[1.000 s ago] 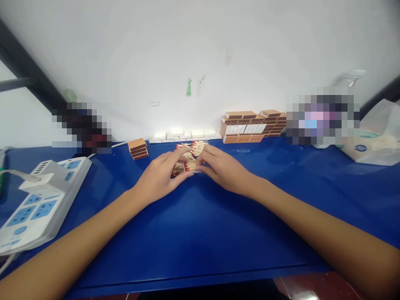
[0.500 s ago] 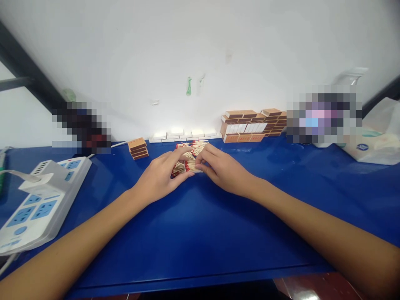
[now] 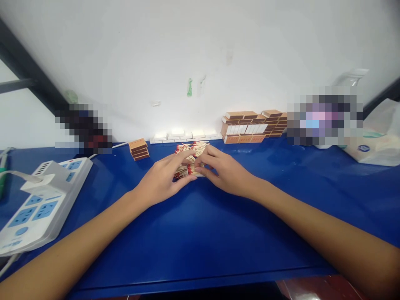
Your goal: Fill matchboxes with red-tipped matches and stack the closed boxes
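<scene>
Red-tipped wooden matches (image 3: 199, 146) lie in a loose pile on the blue table, just beyond my fingertips. Between my hands sits a small white matchbox tray (image 3: 199, 175) with matches in it. My left hand (image 3: 161, 177) curls around the tray's left side, thumb along the near edge and index finger reaching over the far side. My right hand (image 3: 218, 168) is closed in a pinch at the tray's right end, its fingertips at the matches. The fingers partly hide the tray and the matches.
Several brown matchboxes (image 3: 244, 138) are stacked by the wall. A shorter matchbox stack (image 3: 139, 150) stands left of a row of white trays (image 3: 176, 135). A power strip (image 3: 58, 208) with a plugged-in white adapter lies left; a tissue pack (image 3: 375, 148) is far right.
Both hands stay around the tray with only slight finger movement. The whole view has shifted very slightly.
</scene>
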Tool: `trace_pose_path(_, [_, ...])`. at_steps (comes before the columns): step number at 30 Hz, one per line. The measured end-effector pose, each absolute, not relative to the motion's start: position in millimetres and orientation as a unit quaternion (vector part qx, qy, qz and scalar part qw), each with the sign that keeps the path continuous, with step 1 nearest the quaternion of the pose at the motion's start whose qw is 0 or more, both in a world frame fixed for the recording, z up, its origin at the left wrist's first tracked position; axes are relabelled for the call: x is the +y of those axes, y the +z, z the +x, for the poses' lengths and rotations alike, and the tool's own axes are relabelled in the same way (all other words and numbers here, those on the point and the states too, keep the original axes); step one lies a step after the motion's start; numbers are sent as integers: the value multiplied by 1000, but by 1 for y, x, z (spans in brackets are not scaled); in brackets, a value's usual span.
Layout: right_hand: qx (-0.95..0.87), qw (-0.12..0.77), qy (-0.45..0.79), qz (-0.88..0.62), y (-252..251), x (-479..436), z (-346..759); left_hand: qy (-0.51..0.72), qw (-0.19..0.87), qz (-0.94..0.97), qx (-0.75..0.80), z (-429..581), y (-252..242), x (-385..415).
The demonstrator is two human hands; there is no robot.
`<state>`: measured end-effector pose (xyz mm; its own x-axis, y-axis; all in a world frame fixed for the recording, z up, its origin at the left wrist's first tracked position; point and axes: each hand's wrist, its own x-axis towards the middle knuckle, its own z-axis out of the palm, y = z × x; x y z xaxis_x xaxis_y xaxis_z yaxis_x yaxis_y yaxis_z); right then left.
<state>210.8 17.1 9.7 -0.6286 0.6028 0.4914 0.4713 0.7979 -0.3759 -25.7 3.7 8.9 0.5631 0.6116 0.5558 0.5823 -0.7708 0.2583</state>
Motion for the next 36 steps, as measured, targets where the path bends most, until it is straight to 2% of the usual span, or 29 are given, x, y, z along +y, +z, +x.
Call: trace_pose_path(36, [-883, 364, 100, -278, 8, 16, 207, 314, 97, 870, 368, -29, 9, 4])
